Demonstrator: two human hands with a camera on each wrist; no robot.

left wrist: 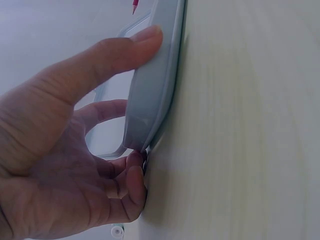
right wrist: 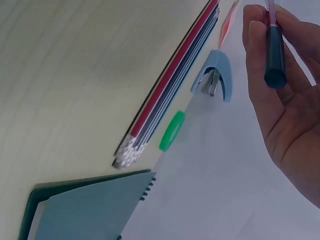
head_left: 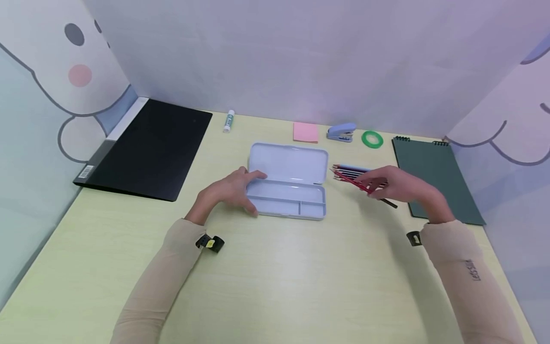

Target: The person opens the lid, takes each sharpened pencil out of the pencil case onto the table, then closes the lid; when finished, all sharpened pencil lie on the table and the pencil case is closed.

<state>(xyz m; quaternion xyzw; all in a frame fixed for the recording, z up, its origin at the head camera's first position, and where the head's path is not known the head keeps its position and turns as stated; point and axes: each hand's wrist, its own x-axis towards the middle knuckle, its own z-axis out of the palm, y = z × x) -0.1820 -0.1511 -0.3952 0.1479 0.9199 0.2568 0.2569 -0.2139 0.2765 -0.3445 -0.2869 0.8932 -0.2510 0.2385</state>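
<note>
A pale blue pencil case (head_left: 285, 193) lies open on the table, its lid (head_left: 289, 163) tipped back and its tray divided into compartments. My left hand (head_left: 234, 188) grips the case's left end; in the left wrist view the thumb (left wrist: 145, 45) presses the outer wall while other fingers curl at the corner. My right hand (head_left: 397, 184) pinches a red pencil (head_left: 353, 181) with a dark end (right wrist: 275, 60). It is raised above the table, its point towards the case. Beneath it lies a bunch of pencils (right wrist: 170, 80) with white-looking ends.
Along the back are a glue stick (head_left: 229, 121), pink sticky notes (head_left: 305, 132), a blue stapler (head_left: 341, 132) and green tape (head_left: 372, 139). A black board (head_left: 150, 148) lies left; a dark green spiral notebook (head_left: 438, 177) is at the right, by my right forearm.
</note>
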